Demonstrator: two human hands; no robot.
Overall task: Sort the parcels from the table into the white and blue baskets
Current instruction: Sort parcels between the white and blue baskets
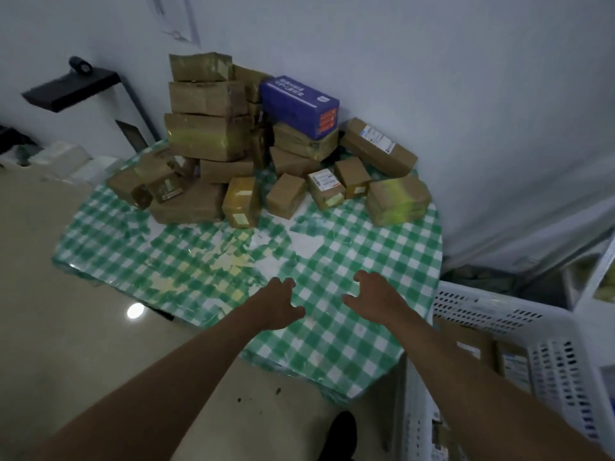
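Several brown cardboard parcels point(206, 134) are piled at the far side of a table with a green and white checked cloth point(349, 261). A blue box point(299, 103) lies on top of the pile at the back. Small parcels point(286, 194) lie along the pile's front. My left hand point(278, 304) and my right hand point(374, 299) hover side by side over the near part of the cloth, fingers loosely spread and holding nothing. A white basket point(492, 311) stands at the table's right, with a few parcels point(472, 344) inside. No blue basket is in view.
A white wall runs behind and to the right of the table. A black shelf with a dark object point(73, 84) hangs at the far left, above white boxes point(63, 158) on the floor. Beige floor lies to the left and in front.
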